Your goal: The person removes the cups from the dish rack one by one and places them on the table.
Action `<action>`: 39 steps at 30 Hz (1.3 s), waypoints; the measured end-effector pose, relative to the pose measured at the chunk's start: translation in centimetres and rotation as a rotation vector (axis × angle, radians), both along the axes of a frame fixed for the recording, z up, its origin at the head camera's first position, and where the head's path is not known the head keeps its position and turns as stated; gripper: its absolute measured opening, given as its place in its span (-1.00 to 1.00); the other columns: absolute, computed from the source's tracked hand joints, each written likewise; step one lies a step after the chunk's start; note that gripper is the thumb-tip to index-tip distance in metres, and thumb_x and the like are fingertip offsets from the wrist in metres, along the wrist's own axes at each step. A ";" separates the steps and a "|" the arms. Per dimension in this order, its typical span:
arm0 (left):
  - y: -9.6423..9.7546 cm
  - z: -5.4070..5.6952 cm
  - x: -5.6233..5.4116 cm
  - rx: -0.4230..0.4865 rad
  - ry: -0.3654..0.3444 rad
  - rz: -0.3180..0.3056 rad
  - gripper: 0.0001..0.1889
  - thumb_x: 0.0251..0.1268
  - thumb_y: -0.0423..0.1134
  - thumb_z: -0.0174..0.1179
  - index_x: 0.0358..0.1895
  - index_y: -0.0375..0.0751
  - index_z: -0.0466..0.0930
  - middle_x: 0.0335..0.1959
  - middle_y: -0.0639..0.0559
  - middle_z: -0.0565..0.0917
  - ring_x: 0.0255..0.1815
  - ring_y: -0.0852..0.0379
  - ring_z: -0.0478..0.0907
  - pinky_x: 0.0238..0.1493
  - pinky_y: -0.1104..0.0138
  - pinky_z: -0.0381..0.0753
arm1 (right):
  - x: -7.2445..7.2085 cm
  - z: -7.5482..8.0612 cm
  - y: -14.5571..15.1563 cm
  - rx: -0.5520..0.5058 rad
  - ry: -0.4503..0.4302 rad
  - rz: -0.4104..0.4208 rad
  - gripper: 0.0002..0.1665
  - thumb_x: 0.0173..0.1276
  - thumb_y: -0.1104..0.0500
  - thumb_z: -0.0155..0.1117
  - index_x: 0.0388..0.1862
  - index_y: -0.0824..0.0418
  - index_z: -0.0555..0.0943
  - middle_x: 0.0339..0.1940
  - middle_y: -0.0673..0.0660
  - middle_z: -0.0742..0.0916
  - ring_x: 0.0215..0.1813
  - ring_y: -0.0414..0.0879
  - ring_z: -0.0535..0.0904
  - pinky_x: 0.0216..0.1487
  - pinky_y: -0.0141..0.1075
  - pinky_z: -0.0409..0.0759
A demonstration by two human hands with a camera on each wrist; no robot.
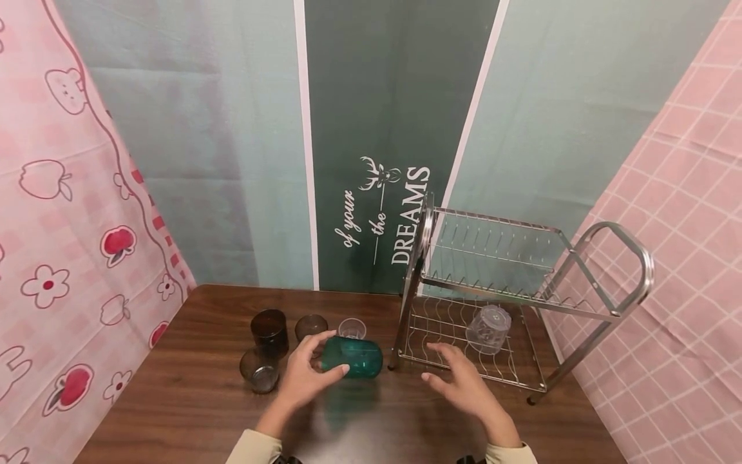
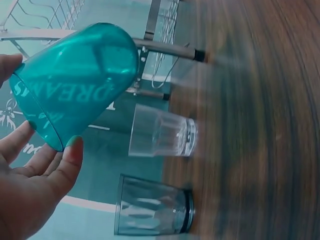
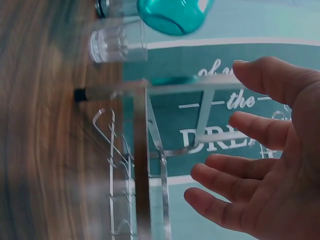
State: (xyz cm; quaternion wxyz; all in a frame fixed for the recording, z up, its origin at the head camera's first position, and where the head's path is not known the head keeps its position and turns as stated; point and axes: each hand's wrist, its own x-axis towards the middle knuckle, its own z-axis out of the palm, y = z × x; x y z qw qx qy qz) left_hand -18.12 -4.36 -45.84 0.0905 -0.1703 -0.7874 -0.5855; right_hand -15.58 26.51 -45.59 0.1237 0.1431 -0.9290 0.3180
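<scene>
My left hand [image 1: 307, 374] grips a teal see-through cup [image 1: 361, 358] near its rim, thumb on one side and fingers on the other. The cup is tipped on its side above the table, its base towards the right, as the left wrist view also shows the teal cup [image 2: 90, 75] off the wood. My right hand [image 1: 464, 386] is held in the air before the dish rack, fingers spread and nothing in it. Behind the teal cup stands a small clear cup [image 2: 162, 132], with a grey-tinted glass [image 2: 152, 207] beside it.
A two-tier metal dish rack [image 1: 493, 290] stands on the right of the wooden table [image 1: 191, 399]. On its lower shelf a clear cup [image 1: 489, 330] rests tilted or upside down. Left of my left hand are a dark glass [image 1: 270, 332] and a smoky glass [image 1: 259, 372].
</scene>
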 end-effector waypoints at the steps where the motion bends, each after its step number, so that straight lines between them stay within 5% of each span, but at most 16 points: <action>1: -0.2 -0.5 -0.3 -0.022 0.006 0.011 -0.37 -0.14 -0.26 0.47 0.13 -0.04 0.50 -0.12 -0.12 0.53 -0.13 -0.09 0.50 -0.29 0.17 0.56 | 0.0 0.1 0.2 0.017 0.008 -0.004 -0.38 0.07 0.11 0.44 0.12 0.24 0.51 0.07 0.23 0.55 0.06 0.18 0.48 0.00 0.10 0.40; 4: -1.0 -2.1 -1.2 -0.077 0.031 0.034 -0.36 -0.17 -0.13 0.50 0.12 0.08 0.51 -0.13 -0.05 0.53 -0.15 -0.02 0.49 -0.29 0.25 0.54 | -0.1 0.4 0.8 0.061 -0.012 -0.018 -0.38 0.08 0.11 0.43 0.13 0.24 0.51 0.08 0.26 0.54 0.04 0.19 0.49 -0.03 0.10 0.42; 8: -1.9 -2.4 -1.5 -0.120 0.042 0.052 -0.37 -0.18 -0.07 0.50 0.11 0.08 0.52 -0.13 -0.01 0.53 -0.20 -0.01 0.46 -0.31 0.29 0.49 | -0.3 0.7 1.3 0.124 -0.034 -0.032 -0.37 0.07 0.11 0.44 0.14 0.24 0.50 0.05 0.22 0.54 -0.05 0.11 0.52 -0.10 0.02 0.47; 11: -2.4 -2.4 -1.6 -0.151 0.049 0.064 -0.37 -0.19 -0.05 0.50 0.11 0.06 0.53 -0.14 0.00 0.53 -0.28 0.00 0.44 -0.36 0.30 0.46 | -0.4 0.7 1.7 0.160 -0.029 -0.032 -0.37 0.06 0.12 0.45 0.14 0.23 0.50 0.03 0.23 0.54 -0.09 0.10 0.52 -0.11 0.02 0.46; 18: -3.0 -1.9 -1.9 -0.244 0.019 0.085 -0.34 -0.22 0.01 0.50 0.11 0.05 0.54 -0.14 0.13 0.49 -0.25 0.15 0.41 -0.28 0.21 0.47 | -0.6 1.1 2.5 0.202 -0.097 -0.044 -0.38 0.14 0.09 0.39 0.17 0.24 0.48 0.17 0.51 0.41 0.13 0.41 0.36 0.00 0.22 0.35; 28: -3.6 -1.5 -2.4 -0.365 0.000 0.124 -0.29 -0.19 0.00 0.48 0.16 -0.10 0.51 -0.04 -0.07 0.47 -0.02 -0.15 0.46 -0.09 -0.04 0.44 | -1.2 1.5 3.6 0.232 -0.024 -0.061 -0.41 0.10 0.15 0.40 0.11 0.30 0.50 0.11 0.57 0.42 0.10 0.44 0.38 -0.01 0.20 0.37; 39: -4.1 -1.4 -2.4 -0.457 -0.044 0.153 -0.30 -0.18 -0.03 0.48 0.16 -0.13 0.51 -0.03 -0.10 0.43 -0.07 -0.12 0.47 -0.14 -0.03 0.48 | -1.8 1.8 4.7 0.285 -0.043 -0.092 -0.43 0.10 0.20 0.40 0.09 0.35 0.50 0.09 0.58 0.42 0.08 0.46 0.38 -0.03 0.23 0.37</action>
